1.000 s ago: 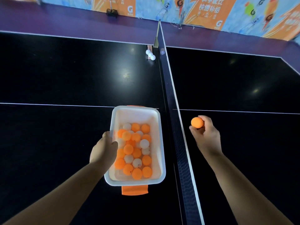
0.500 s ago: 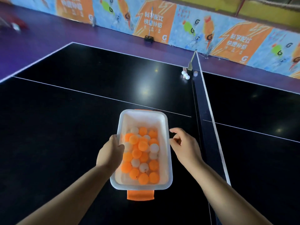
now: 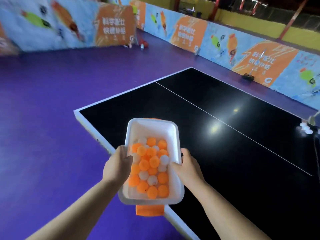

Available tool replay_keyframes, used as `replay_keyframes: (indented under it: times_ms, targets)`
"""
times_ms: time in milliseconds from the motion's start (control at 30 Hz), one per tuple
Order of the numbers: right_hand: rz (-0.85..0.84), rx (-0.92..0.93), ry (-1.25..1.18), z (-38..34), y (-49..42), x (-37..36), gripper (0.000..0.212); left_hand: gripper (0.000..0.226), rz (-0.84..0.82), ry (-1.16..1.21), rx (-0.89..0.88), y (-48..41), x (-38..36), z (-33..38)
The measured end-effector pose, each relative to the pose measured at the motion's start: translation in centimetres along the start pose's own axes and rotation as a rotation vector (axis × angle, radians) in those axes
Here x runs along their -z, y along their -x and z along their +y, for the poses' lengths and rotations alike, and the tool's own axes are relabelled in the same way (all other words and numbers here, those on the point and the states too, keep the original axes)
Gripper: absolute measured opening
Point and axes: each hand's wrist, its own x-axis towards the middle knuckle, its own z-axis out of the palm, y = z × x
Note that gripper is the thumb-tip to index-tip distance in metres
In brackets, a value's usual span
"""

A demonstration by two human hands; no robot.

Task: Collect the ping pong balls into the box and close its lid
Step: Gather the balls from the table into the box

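Vs half a second ago: my right hand was open beside the box, now it's clamped on the right rim. My left hand still grips the left rim, thumb inside. The box was over mid-table, now it's held over the table near-left edge, partly above the purple floor. View has swung left; the net is almost out of frame. Ping pong balls, orange and white, fill the near half of the box. Fingers under the box are hidden. Orange latch below near end, partly covered. Loose white balls at far right: blurred, count unclear. No lid on the box.
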Motion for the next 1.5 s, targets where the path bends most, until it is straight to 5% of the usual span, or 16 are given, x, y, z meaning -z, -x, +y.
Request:
replay_keyframes:
  times_ms: [133, 467, 600, 1233, 1500]
  targets:
    - [-0.135, 0.058, -0.006, -7.9, 0.5, -8.1, 0.024, 0.004, 0.161, -0.025, 0.100, -0.4, 8.6, -6.9]
    - [-0.380, 0.237, 0.101, -20.4, -5.0, -22.3, 0.020, 0.009, 0.398, 0.058, 0.382, -6.6, 18.4, -18.5]
    - [-0.400, 0.294, 0.093, -25.5, -10.2, -26.7, 0.008, 0.011, 0.420, 0.073, 0.456, -12.3, 21.1, -21.4]
    - [-0.427, 0.356, 0.012, -55.4, -33.9, -44.6, 0.009, 0.026, 0.445, 0.179, 0.487, -44.5, 40.2, -30.8]
    - [-0.327, 0.208, -0.110, -67.2, -41.3, -52.6, 0.008, 0.027, 0.360, 0.220, 0.394, -60.0, 49.9, -36.4]
